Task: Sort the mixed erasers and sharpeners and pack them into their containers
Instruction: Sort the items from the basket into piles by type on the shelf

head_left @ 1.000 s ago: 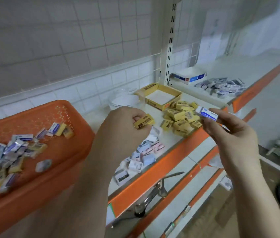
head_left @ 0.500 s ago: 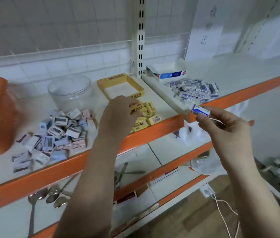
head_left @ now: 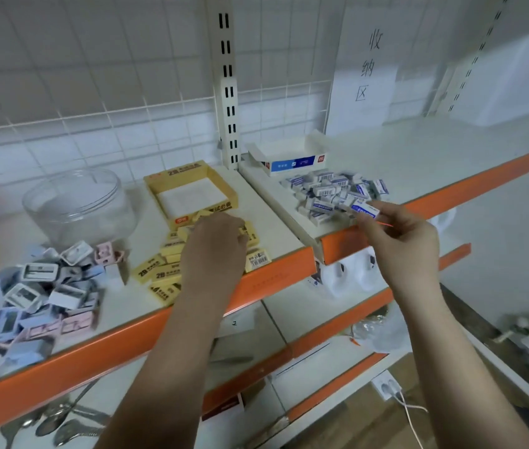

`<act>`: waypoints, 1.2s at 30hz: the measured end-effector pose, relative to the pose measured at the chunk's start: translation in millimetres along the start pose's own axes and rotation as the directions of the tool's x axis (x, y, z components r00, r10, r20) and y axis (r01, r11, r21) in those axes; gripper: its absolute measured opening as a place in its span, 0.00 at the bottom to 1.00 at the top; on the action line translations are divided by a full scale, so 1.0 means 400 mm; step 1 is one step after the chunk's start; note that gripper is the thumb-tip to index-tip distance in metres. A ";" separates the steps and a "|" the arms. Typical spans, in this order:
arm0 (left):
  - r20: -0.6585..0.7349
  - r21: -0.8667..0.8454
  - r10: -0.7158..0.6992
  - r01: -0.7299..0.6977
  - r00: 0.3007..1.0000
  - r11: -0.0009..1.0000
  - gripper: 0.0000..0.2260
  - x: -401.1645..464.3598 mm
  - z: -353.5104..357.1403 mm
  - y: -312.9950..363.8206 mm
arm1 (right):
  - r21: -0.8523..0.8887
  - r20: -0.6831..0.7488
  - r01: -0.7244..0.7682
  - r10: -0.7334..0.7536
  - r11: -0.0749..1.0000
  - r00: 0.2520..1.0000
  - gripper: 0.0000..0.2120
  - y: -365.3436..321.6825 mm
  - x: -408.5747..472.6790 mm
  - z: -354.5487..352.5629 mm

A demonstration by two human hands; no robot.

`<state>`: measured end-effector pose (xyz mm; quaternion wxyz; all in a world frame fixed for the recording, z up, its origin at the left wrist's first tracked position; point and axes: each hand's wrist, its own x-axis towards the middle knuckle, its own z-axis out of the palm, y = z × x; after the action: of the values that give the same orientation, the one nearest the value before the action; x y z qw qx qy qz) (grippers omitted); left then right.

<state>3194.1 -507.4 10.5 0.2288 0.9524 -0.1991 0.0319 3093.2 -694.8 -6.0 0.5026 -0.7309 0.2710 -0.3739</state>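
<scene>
Fingers [head_left: 365, 222] of the right hand [head_left: 402, 244] pinch one blue-and-white eraser [head_left: 366, 210] by its lower end, so it juts up and left past the fingertips, just over the near edge of the blue eraser pile [head_left: 334, 192]. That pile holds too many pieces to count. One blue-and-white box [head_left: 289, 160] stands open behind it.

Left of that pile, the left hand [head_left: 214, 251] lies palm down on the yellow eraser pile [head_left: 166, 270], fingers curled; whether it grips anything cannot be told, since the hand hides what is under it. About ten yellow erasers show around it. One open yellow box [head_left: 188, 192] sits behind them, touching the nearest erasers. Left again stands one clear round jar [head_left: 78, 205], and in front of the jar a heap of sharpeners [head_left: 36, 296], pink, blue and white, too many to count.

The orange shelf edge [head_left: 483, 175] runs just in front of all three piles. To the right of the blue eraser pile the white shelf [head_left: 435, 150] is bare up to a paper sign [head_left: 363, 72] on the wall.
</scene>
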 end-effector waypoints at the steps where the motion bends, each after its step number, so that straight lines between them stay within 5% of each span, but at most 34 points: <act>1: -0.028 -0.031 0.012 -0.012 1.000 0.999 0.14 0.008 0.004 0.004 | -0.033 -0.023 0.020 -0.021 0.999 1.000 0.06 0.009 0.033 0.007; 12: -0.106 -0.131 0.095 -0.109 0.990 0.985 0.12 0.085 -0.002 0.038 | -0.401 -0.061 0.040 -0.071 0.915 0.996 0.16 0.079 0.235 0.075; 23: -0.099 -0.132 0.055 -0.067 0.994 0.989 0.12 0.042 -0.054 -0.011 | -0.288 0.049 0.164 -0.156 0.944 0.987 0.16 -0.012 0.108 0.090; 30: -0.165 -0.125 -0.009 -0.012 0.986 0.992 0.12 -0.044 -0.198 -0.127 | -0.238 0.253 0.242 -0.180 0.941 0.951 0.19 -0.121 -0.054 0.136; 36: -0.270 -0.093 -0.130 0.109 0.954 0.990 0.14 -0.137 -0.379 -0.367 | -0.192 0.488 0.338 -0.209 0.922 0.847 0.23 -0.263 -0.193 0.294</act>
<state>3206.2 -299.6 75.7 0.2924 0.9394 -0.1085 0.1426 3147.2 -535.9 46.2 0.3887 -0.8910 0.0852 -0.2186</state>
